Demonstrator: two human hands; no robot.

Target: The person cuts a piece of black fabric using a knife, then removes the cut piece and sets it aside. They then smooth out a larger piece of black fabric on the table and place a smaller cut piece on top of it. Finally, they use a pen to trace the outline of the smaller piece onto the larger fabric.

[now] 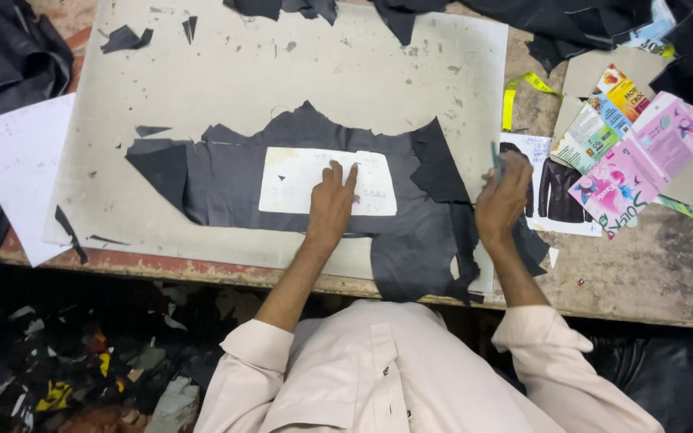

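A dark piece of leather (226, 168) lies spread on a pale cutting board (282, 72). On the leather rests a white rectangular paper pattern (298, 180). My left hand (330, 204) presses flat on the pattern's right part, fingers spread. My right hand (503, 196) is to the right, at the board's edge, closed around a thin greenish tool (495, 156) that sticks up from the fist. The right hand hovers over the leather's ragged right edge and a printed sheet showing a black jacket (555, 192).
Colourful flattened cartons (643, 152) and cardboard pieces lie at the right. A yellow measuring tape (523, 88) curls near the board's right edge. White paper (18, 160) sits at the left. Black leather heaps line the back; scraps litter the floor (66, 369).
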